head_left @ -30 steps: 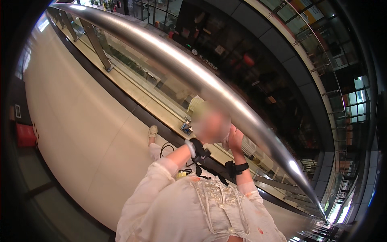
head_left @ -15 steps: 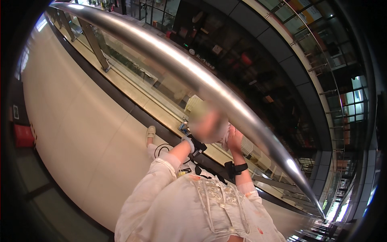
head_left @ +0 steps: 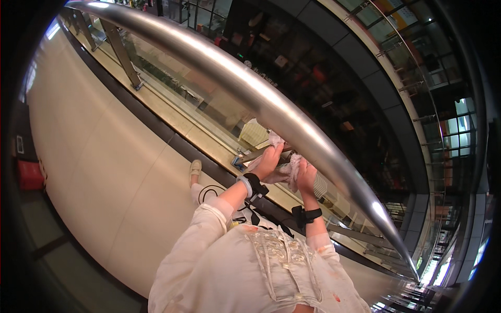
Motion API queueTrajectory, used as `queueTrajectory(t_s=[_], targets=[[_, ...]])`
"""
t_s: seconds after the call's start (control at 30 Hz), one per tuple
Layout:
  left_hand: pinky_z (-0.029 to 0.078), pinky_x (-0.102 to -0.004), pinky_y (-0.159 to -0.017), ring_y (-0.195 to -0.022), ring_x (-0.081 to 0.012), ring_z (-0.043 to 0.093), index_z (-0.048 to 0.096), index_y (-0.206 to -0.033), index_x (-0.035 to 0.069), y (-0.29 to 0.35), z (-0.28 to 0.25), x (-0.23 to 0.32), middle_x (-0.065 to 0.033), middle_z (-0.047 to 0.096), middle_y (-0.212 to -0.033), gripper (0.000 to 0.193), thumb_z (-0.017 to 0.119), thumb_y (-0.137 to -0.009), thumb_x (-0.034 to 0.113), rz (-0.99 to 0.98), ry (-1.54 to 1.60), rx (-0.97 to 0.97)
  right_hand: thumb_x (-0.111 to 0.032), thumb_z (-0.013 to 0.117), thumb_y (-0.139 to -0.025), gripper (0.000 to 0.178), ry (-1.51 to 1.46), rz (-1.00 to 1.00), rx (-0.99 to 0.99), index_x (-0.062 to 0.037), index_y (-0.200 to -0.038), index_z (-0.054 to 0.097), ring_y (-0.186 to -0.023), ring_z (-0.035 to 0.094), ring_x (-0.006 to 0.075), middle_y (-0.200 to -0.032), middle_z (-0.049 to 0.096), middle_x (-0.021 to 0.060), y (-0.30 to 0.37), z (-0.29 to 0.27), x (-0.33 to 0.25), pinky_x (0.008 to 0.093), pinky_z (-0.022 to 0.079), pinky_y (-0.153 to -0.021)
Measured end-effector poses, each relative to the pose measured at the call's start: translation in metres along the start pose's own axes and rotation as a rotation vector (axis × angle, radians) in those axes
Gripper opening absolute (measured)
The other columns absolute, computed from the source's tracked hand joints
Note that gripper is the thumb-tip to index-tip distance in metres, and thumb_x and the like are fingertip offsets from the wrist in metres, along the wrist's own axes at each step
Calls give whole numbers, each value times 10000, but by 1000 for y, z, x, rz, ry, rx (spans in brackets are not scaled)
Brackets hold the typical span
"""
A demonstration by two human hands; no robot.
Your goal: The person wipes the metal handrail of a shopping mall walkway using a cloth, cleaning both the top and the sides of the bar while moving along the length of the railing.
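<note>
A pale pink, crumpled cloth (head_left: 282,173) hangs between my two hands, just below the thick metal handrail (head_left: 245,82). My left hand (head_left: 268,164) has its fingers closed around one part of the cloth, and a bunched bit sticks up past the fingertips close to the rail's underside. To the right, my right hand (head_left: 307,177) grips another bunched part beside the rail. A black strap wraps each wrist.
Below the handrail runs a glass panel held by metal posts (head_left: 119,53), with a stone ledge (head_left: 180,119) at its foot. Pale tiled floor (head_left: 104,151) lies to the left, where my shoe (head_left: 195,171) shows. Past the rail, a dark lower level drops away.
A blurred patch earlier covered my left hand and most of the cloth; both now show. My right hand stays nearly in place, still on the cloth.
</note>
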State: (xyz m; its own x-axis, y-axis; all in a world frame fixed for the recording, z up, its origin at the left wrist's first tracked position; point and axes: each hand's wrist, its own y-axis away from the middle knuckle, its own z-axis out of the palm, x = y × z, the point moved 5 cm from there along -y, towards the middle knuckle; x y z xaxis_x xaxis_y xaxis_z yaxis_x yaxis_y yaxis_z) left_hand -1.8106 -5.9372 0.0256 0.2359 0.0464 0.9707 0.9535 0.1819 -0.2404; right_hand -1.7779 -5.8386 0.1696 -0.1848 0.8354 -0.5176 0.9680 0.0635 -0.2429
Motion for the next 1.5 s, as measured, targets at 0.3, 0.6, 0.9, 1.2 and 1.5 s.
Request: queueTrajectory(t_s=[0.3,0.6,0.9,1.2,1.5], targets=[[405,-434,-553,-659,-350,525,429,-1174,41,39,-19,-57,-211,511,-709,363,432,-814,86,123,-337,-52,-168,430,-861,301,-125,-5,7,58,-1046,507,-945,509,350,-1009,546,223,3,5,13,381,367,-843],[377,-415,-560,-602,-343,510,528,-716,-17,9,-13,-48,-200,507,-608,416,375,-887,330,-284,-71,-54,-134,441,-853,250,-54,-16,3,57,-979,541,-914,529,320,-974,557,194,3,16,29,367,380,-822],[372,-451,-605,-686,-418,481,531,-740,-16,-14,-21,65,-234,508,-673,258,414,-823,197,359,-278,-45,-169,517,-782,390,174,-209,146,18,-1119,461,-1031,477,345,-1070,504,228,39,38,40,381,368,-858],[374,-305,-838,-932,-244,481,457,-1072,-2,-53,27,132,-135,501,-988,320,517,-784,124,509,-157,-610,-141,545,-734,261,165,16,216,-89,-989,569,-871,513,327,-923,545,159,25,52,50,422,396,-763],[371,-317,-840,-938,-257,479,464,-1069,-2,-50,36,135,-144,503,-995,313,511,-787,126,506,-300,-554,-116,533,-702,218,-138,-55,413,-45,-906,565,-761,528,338,-842,565,139,57,19,86,426,434,-623]])
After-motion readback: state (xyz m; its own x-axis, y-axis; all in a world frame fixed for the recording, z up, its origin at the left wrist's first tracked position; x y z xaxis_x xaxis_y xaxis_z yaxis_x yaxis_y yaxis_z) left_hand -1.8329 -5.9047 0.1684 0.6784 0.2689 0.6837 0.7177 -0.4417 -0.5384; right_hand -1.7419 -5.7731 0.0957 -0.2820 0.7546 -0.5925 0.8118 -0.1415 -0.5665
